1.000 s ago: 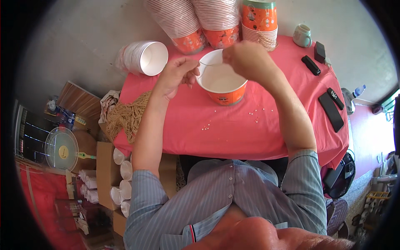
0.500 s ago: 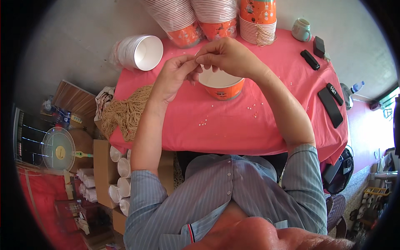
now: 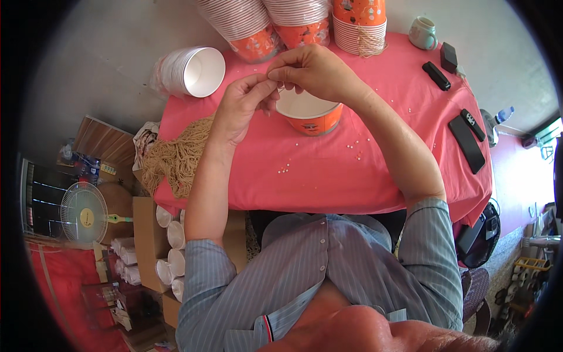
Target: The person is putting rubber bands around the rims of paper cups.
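Observation:
Above the far rim of an orange-and-white paper bucket (image 3: 312, 127), my two hands meet at the fingertips. My left hand (image 3: 243, 105) pinches thumb against fingers. My right hand (image 3: 308, 70) is bent over from the right, its thumb and forefinger pressed together beside the left fingertips. Whatever sits in the pinches is too small to make out. The bucket stands upright on the pink tablecloth (image 3: 252, 182), its pale inside partly covered by my hands. Small white and reddish beads (image 3: 284, 168) lie scattered in front of it and to its right.
A heap of tan cord (image 3: 179, 155) lies at the left. Behind are a tipped stack of white buckets (image 3: 204, 71) and wrapped orange bucket stacks (image 3: 255, 44). On the right are a mug (image 3: 423, 34), a black phone (image 3: 467, 144) and small black devices. A cardboard box (image 3: 146, 234) of white cups stands lower left.
My right hand has shifted slightly up and left, with the fingertips of both hands still together. The whole view has moved a little; the bucket looks the same.

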Demonstrator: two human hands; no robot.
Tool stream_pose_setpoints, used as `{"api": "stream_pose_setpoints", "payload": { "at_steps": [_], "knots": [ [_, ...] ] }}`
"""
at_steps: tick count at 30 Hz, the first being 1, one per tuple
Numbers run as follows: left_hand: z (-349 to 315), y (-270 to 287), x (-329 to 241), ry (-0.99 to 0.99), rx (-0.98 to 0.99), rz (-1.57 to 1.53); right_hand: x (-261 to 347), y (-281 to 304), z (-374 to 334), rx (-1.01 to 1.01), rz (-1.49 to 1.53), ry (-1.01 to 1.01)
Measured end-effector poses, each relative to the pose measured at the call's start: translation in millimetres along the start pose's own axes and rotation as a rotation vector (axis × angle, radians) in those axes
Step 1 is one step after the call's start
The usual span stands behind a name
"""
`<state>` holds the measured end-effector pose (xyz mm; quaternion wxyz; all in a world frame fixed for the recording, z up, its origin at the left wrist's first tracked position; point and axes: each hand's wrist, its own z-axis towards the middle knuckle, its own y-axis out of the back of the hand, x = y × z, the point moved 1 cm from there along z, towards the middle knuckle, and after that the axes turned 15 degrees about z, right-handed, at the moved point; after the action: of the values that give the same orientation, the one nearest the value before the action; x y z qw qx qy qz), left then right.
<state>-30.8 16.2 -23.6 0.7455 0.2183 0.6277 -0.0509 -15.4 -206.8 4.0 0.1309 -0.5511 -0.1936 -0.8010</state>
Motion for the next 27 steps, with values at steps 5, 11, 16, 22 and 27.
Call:
{"api": "stream_pose_setpoints", "payload": {
  "at_steps": [5,11,16,22,27],
  "knots": [
    [-2,-2,-4,0.023,-0.052,0.000,-1,13,1,-0.081,-0.104,-0.006],
    [-1,-3,-6,0.011,-0.070,-0.004,-8,17,-3,-0.031,-0.322,0.168],
    [1,-3,-6,0.012,-0.109,0.008,-10,17,1,0.014,-0.266,0.023],
    [6,-5,-11,0.037,-0.225,0.211,-1,14,-3,-0.084,-0.364,0.082],
    [10,-7,-15,0.050,-0.195,0.313,-8,10,-2,-0.131,-0.430,0.191]
  ]
}}
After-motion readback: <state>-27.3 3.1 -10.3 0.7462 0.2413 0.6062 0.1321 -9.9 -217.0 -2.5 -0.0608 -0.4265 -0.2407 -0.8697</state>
